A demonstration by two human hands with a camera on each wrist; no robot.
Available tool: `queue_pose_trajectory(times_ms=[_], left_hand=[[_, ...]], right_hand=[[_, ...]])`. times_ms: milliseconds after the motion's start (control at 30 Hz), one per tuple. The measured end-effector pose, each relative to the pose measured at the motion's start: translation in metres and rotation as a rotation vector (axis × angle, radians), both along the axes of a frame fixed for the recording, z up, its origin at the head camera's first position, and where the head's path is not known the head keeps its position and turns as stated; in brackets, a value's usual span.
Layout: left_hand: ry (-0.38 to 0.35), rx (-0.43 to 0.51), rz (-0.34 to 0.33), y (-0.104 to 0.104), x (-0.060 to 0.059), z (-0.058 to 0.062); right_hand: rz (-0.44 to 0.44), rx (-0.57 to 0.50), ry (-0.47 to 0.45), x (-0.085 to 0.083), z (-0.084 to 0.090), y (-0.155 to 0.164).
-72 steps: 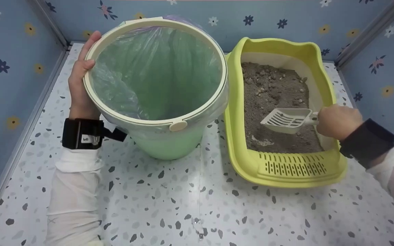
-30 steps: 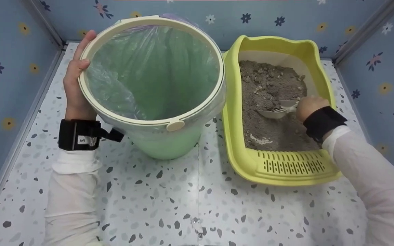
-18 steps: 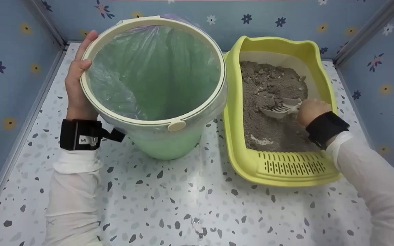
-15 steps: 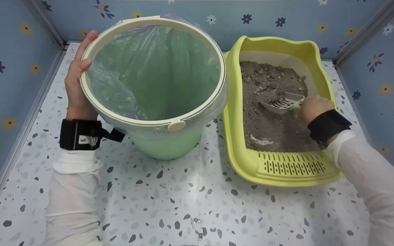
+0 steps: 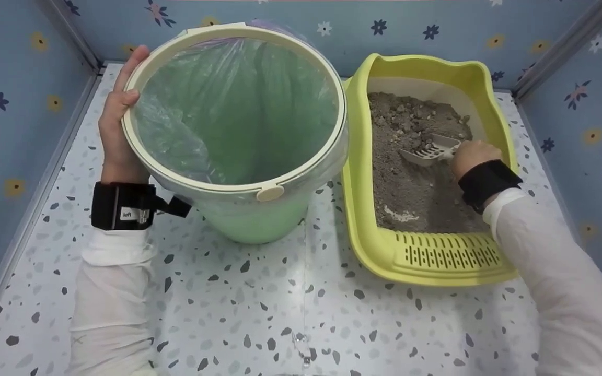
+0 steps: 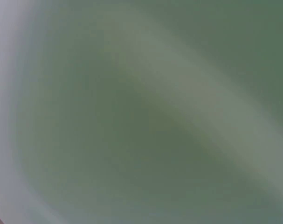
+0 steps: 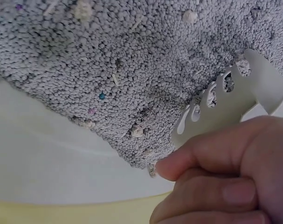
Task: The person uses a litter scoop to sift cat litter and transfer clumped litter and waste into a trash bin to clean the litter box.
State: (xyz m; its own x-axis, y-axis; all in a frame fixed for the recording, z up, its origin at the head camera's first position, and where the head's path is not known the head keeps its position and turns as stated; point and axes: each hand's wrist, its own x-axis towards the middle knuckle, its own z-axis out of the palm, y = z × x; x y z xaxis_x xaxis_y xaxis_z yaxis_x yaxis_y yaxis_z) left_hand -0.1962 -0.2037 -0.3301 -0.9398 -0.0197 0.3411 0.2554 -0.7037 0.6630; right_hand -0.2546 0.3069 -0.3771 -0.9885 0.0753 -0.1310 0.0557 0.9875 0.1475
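In the head view, my left hand [image 5: 117, 125] grips the left side of the green trash bin [image 5: 256, 222] by its cream rim, thumb over the top edge. A clear liner bag [image 5: 173, 130] hangs inside the tilted bin. My right hand [image 5: 474, 156] holds a cream slotted litter scoop [image 7: 225, 105] by its handle. The scoop's front edge sits in the grey litter [image 5: 411, 201], with litter and clumps in its slots. That litter lies in a yellow-green litter box [image 5: 358, 209] right of the bin. The left wrist view is only a green blur.
Flower-patterned blue panels [image 5: 343, 47] stand at the back and both sides. A speckled white surface [image 5: 238, 324] carries the box and bin. The box has a slotted front ledge [image 5: 447, 256] and raised walls around the litter.
From above the litter, the scoop has gone down into it, then shifted slightly toward the back. My right hand moved left and inward with it. The left hand and bin stay nearly still.
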Motion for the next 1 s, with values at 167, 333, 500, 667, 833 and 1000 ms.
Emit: queue_pose_trajectory(times_ms=[167, 333, 500, 667, 833, 1000], left_hand=[[-0.026, 0.075, -0.028, 0.000, -0.001, 0.001], [-0.031, 0.089, -0.024, 0.000, -0.002, 0.002], [-0.031, 0.088, -0.017, -0.001, -0.002, 0.002], [-0.024, 0.074, -0.019, -0.001, -0.002, 0.002], [-0.028, 0.072, -0.018, 0.001, -0.003, 0.002], [-0.030, 0.081, -0.028, 0.000, -0.002, 0.000]], right_hand=[[-0.011, 0.039, -0.007, -0.007, -0.003, -0.005], [-0.035, 0.079, -0.005, -0.013, -0.007, -0.011], [-0.065, 0.068, -0.016, -0.018, -0.012, -0.015], [-0.097, 0.068, -0.036, -0.023, -0.019, -0.018], [-0.152, 0.064, -0.025, -0.024, -0.022, -0.021], [-0.169, 0.050, -0.012, -0.026, -0.026, -0.025]])
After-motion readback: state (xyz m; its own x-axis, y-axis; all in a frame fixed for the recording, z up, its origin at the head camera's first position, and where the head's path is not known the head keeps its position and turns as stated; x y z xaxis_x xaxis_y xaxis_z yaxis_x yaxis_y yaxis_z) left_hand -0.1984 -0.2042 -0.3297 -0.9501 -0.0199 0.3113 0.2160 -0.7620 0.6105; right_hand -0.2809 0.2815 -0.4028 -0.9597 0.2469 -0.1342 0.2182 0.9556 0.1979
